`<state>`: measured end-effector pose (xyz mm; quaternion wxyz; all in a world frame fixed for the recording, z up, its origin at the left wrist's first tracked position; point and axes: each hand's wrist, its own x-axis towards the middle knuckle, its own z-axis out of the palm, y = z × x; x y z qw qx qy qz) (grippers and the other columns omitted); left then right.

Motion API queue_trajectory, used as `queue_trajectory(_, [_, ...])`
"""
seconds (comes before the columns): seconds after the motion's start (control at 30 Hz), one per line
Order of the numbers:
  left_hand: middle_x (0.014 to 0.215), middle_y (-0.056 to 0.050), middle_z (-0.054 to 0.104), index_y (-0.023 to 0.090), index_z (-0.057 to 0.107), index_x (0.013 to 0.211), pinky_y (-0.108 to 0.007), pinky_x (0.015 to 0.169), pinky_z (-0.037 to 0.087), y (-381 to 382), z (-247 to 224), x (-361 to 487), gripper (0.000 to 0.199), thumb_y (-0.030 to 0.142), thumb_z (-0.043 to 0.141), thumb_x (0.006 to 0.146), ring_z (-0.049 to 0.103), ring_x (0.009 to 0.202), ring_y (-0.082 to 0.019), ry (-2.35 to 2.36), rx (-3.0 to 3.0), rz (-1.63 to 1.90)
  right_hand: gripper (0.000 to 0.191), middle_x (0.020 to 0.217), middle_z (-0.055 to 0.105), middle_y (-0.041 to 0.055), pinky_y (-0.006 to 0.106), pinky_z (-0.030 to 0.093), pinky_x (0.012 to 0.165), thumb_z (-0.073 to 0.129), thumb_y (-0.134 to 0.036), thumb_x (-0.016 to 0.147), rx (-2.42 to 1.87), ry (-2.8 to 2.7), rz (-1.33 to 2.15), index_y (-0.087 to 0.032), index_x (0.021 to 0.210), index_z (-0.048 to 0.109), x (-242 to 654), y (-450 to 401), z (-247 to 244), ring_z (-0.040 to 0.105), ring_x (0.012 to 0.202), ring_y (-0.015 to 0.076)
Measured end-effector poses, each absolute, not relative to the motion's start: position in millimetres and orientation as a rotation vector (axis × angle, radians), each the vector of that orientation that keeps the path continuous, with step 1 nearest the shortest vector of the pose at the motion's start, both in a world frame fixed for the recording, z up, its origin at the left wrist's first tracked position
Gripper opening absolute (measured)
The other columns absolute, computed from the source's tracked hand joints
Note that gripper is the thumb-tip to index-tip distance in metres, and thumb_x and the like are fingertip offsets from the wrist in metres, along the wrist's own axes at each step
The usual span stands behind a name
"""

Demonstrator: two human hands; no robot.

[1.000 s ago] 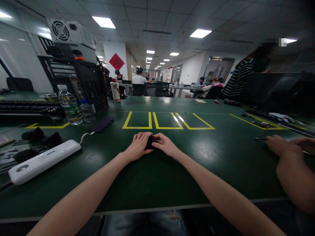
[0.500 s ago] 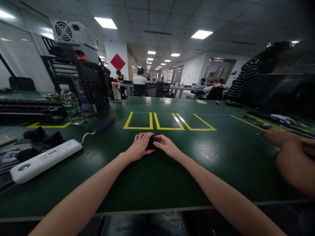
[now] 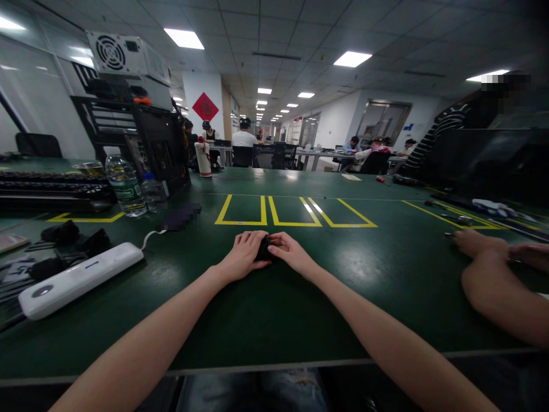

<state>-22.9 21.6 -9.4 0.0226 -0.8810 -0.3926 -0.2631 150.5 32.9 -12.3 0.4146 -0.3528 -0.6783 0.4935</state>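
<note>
A small black block-like object point(image 3: 263, 249) sits on the green tabletop point(image 3: 266, 320), mostly covered by my fingers, so its kind does not show. My left hand point(image 3: 247, 252) is wrapped over its left side, thumb low in front. From the right, my right hand point(image 3: 288, 252) grips it with thumb and fingertips. Just beyond my hands, three yellow tape outlines point(image 3: 295, 225) mark the table.
A white power strip point(image 3: 81, 280) lies to the left, near black adapters point(image 3: 92, 243), a water bottle point(image 3: 125, 183) and an open computer case point(image 3: 158, 149). At the right, a co-worker's hand point(image 3: 480, 246) and forearm rest on the table beside tools point(image 3: 458, 220).
My hands stay around the black object with barely any shift. The co-worker's arm at the right has moved a little to the left; the person in stripes at the back right has leaned further right.
</note>
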Motion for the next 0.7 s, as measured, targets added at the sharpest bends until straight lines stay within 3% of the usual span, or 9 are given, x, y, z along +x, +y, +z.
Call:
queue_trajectory(0.27, [0.116,-0.007,0.041,0.021,0.028,0.117,-0.041,0.087,0.029,20.5,-7.7,-24.1,0.054,0.037,0.054,0.072,0.036,0.106,-0.025,-1.223,-2.741,-0.783,0.034,0.096,0.052,0.0023,0.034,0.043,0.083,0.062,-0.024,0.065,-0.788,-1.77,1.266,-0.019,0.094,0.046,153.1,27.3,-11.8,0.053,0.091,0.0147])
queue_trajectory(0.5, [0.116,-0.007,0.041,0.022,0.028,0.118,-0.042,0.087,0.029,19.7,-7.3,-22.7,0.054,0.038,0.054,0.073,0.036,0.106,-0.025,-1.23,-2.739,-0.793,0.025,0.091,0.051,0.0008,0.034,0.044,0.08,0.06,-0.028,0.067,-0.797,-1.719,1.253,-0.019,0.086,0.046,150.9,28.6,-12.8,0.055,0.085,0.0137])
queue_trajectory(0.7, [0.116,-0.008,0.041,0.021,0.029,0.117,-0.042,0.086,0.029,19.1,-6.7,-22.4,0.055,0.038,0.055,0.072,0.036,0.105,-0.026,-1.225,-2.729,-0.791,0.033,0.095,0.051,0.0026,0.035,0.044,0.081,0.059,-0.026,0.069,-0.844,-1.725,1.275,-0.021,0.098,0.045,150.6,30.3,-13.5,0.055,0.086,0.0148])
